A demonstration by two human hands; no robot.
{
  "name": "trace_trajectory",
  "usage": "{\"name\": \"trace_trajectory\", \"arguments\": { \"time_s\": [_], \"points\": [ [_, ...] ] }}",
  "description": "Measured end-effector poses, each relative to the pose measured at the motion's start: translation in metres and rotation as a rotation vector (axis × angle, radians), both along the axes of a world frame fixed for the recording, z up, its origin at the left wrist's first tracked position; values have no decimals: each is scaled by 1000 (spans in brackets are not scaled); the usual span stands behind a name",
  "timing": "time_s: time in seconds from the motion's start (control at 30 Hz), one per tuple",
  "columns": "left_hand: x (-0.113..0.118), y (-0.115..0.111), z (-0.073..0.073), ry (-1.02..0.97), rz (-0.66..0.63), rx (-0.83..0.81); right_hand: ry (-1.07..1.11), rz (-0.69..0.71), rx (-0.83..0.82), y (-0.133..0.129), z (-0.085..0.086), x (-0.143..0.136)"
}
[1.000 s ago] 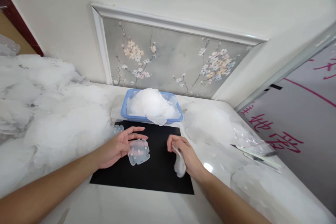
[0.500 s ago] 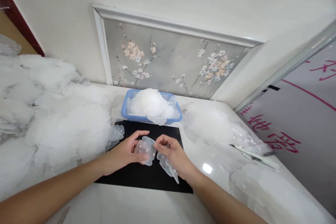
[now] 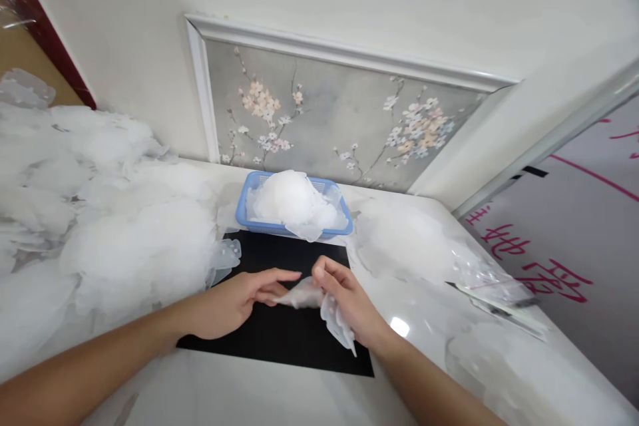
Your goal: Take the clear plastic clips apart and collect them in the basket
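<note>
Above a black mat (image 3: 269,339), my right hand (image 3: 344,293) pinches a translucent white piece (image 3: 303,294) between thumb and fingers. More thin translucent pieces (image 3: 337,323) with small white dots hang under its palm. My left hand (image 3: 239,299) is at the left end of the pinched piece, its index finger stretched out over it and the other fingers curled near the piece's tip; its thumb is hidden. Behind the mat stands a blue basket (image 3: 294,231) heaped with similar white pieces (image 3: 294,200). Another dotted piece (image 3: 227,253) lies at the mat's left edge.
Large heaps of white translucent pieces (image 3: 140,246) cover the left of the white table (image 3: 239,393). At the right are another pile (image 3: 404,239), clear plastic wrapping (image 3: 489,269) and a flat strip-like item (image 3: 504,316). A wall with a framed floral panel (image 3: 329,113) rises behind.
The piece between my hands has turned from facing the camera to nearly edge-on. My left hand has rotated, its thumb no longer showing on the piece. The view has shifted slightly.
</note>
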State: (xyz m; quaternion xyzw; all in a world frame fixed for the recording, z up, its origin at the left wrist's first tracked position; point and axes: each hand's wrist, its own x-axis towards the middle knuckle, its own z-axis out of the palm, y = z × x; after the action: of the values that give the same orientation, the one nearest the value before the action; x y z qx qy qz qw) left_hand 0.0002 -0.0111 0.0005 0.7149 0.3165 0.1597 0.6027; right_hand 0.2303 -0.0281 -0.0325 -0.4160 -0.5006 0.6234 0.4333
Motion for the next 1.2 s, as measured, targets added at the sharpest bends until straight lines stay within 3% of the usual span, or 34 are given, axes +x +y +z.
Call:
{"name": "trace_trajectory", "arguments": {
  "time_s": [0.07, 0.17, 0.23, 0.33, 0.4, 0.5, 0.67, 0.73, 0.8, 0.97, 1.07, 1.2],
  "points": [
    [-9, 6, 9, 93, 2, 160, -78, -15, 66, 1, 0, 4],
    [-26, 20, 18, 281, 278, 473, -146, -38, 58, 3, -1, 6],
    [-36, 28, 21, 494, 378, 604, -123, -41, 3, 4, -2, 6],
    [-42, 33, 26, 869, 287, 687, -57, -19, -74, 6, -3, 6],
    [-39, 32, 29, 998, 213, 727, -8, -15, -104, 7, -3, 6],
    [-29, 27, 28, 989, 159, 819, 25, -30, -122, 8, -2, 7],
    [-12, 12, 12, 517, 164, 1096, -35, -53, -66, 11, -3, 10],
    [-9, 7, 5, 389, 150, 1048, -60, -35, -60, 12, -3, 11],
    [-8, 5, 2, 338, 105, 895, -84, -3, -91, 11, -2, 12],
    [-11, 7, 12, 383, -15, 546, -155, -51, -104, 6, 6, 8],
    [-9, 10, 11, 331, 64, 407, -137, -87, -102, 5, 7, 6],
    [-2, 11, -5, 178, 301, 297, -127, -135, -39, 5, 7, 5]
  ]
}}
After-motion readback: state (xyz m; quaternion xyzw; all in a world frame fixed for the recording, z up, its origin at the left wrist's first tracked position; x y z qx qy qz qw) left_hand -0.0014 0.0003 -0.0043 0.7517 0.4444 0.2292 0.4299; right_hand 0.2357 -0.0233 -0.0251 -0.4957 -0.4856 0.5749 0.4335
